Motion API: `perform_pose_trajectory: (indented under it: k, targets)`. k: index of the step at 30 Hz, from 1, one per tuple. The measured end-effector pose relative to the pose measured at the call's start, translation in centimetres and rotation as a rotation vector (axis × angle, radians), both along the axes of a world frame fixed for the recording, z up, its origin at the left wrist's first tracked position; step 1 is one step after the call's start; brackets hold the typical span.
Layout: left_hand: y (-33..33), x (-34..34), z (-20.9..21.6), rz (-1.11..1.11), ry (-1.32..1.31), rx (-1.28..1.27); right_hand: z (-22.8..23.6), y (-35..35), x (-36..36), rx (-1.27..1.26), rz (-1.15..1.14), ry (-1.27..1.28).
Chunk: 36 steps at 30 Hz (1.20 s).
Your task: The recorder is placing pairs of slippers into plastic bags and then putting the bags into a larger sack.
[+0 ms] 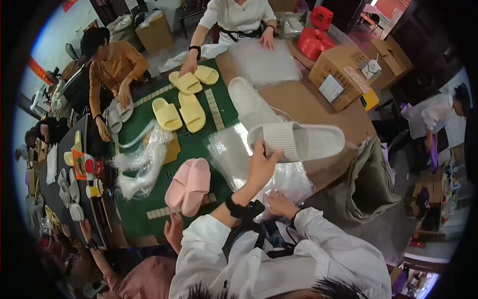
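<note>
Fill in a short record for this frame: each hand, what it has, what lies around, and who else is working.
Left hand: holds a white slipper near its strap
Right hand: on clear plastic bags; grip unclear
Behind held slipper: second white slipper
On green mat: pink slippers, yellow slippers
Upper right: cardboard box
Co-worker across: hand at a yellow slipper

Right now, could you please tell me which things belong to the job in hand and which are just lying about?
Likely in the job:
white ribbed slipper, held in the left hand
clear, flat plastic bags, by the right hand
second white slipper, on the table

Apparently lying about:
shiny red plastic roll
brown cardboard box
open grey-green sack
</note>
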<state>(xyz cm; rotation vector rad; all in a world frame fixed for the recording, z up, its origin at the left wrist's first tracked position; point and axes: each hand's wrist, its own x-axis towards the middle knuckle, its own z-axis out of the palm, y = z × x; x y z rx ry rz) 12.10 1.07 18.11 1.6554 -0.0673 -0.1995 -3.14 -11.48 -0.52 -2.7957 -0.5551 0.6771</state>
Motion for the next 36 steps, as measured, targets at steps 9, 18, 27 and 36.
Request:
perform_pose_trajectory:
  k: [9,18,27,36]
  targets:
    - [-2.8,-9.6,-16.1,0.123,-0.194,0.644,7.9,-3.2,2.9,0.219,0.012,0.377]
    - [-3.2,-18.0,-18.6,-0.070,0.025,0.923,1.0,-5.6,11.2,0.774,-0.981,0.161]
    - [-4.1,-20.9,-20.0,-0.110,-0.042,1.114,6.5,-7.9,16.7,0.305,-0.328,0.121]
    - [-4.3,-20.0,-18.7,-0.184,-0.215,1.189,1.7,-5.4,24.4,0.364,-0.058,0.089]
